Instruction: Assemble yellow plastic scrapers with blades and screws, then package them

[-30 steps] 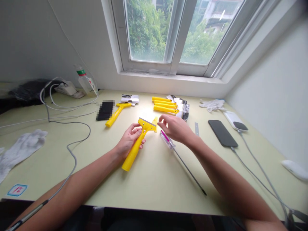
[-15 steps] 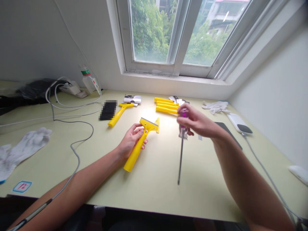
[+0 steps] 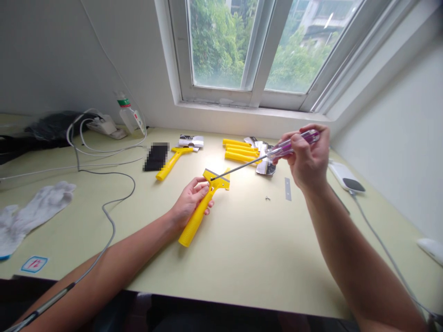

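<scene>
My left hand point(image 3: 194, 201) is closed round the neck of a yellow scraper point(image 3: 198, 216), whose head carries a metal blade and screws and points away from me. In my right hand point(image 3: 306, 157) is a screwdriver point(image 3: 294, 144) with a clear purple handle. Its shaft slants down to the left, and the tip meets the scraper head at the left screw. On the table to the right lie a loose flat blade point(image 3: 288, 189) and a few tiny screws point(image 3: 267, 198).
Several yellow handles point(image 3: 240, 152) lie by paper packets point(image 3: 266, 165) below the window. Another yellow scraper point(image 3: 173, 162) rests beside a blurred black object point(image 3: 156, 156). A white glove point(image 3: 34, 210), grey cable point(image 3: 112, 221) and bottle point(image 3: 128, 115) are at left; a white device point(image 3: 346, 176) is at right.
My right hand has swung the screwdriver from hanging point-down to slanting left, its tip now on the scraper head. The loose blade and screws have come into view. My left hand has barely moved.
</scene>
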Available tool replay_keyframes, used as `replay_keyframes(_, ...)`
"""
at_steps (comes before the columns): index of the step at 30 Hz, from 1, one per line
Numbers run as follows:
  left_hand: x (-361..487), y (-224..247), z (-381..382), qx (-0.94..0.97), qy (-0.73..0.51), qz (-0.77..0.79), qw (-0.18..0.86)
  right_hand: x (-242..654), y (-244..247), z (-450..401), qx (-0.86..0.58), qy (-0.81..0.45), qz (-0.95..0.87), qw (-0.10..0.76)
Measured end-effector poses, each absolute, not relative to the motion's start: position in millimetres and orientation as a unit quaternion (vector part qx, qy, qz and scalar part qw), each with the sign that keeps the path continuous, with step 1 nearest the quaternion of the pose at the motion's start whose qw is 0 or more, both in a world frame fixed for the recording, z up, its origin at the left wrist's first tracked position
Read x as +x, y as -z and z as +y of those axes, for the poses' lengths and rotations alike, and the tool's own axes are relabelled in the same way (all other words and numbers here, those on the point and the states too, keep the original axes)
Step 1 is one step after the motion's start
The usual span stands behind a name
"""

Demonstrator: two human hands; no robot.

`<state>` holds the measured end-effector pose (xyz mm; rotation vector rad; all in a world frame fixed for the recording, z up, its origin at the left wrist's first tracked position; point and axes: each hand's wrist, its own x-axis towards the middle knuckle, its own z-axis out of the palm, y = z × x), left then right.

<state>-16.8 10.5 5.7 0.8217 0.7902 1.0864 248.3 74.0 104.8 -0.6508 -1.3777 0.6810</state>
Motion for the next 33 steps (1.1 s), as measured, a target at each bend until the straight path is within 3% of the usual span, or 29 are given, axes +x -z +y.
replay_keyframes(13,-14.8,-6.8,9.0,0.359,-0.483,0.356,0.715,245.2,-104.1,71.3,-0.33,-0.266,-0.633,0.648)
replay_keyframes(19,-18.5,-8.5,13.0,0.302,-0.501,0.38,0.716,238.9,-124.7,34.9,-0.31,-0.138,-0.759,0.556)
replay_keyframes(24,-20.8,-11.5,15.6,0.297,-0.522,0.39,0.698,240.3,-140.8,6.7,-0.439,0.046,-0.768,0.464)
replay_keyframes(33,-23.5,-15.0,16.0,0.298,-0.558,0.399,0.664,243.9,-142.6,11.6,-0.413,-0.046,-0.792,0.447)
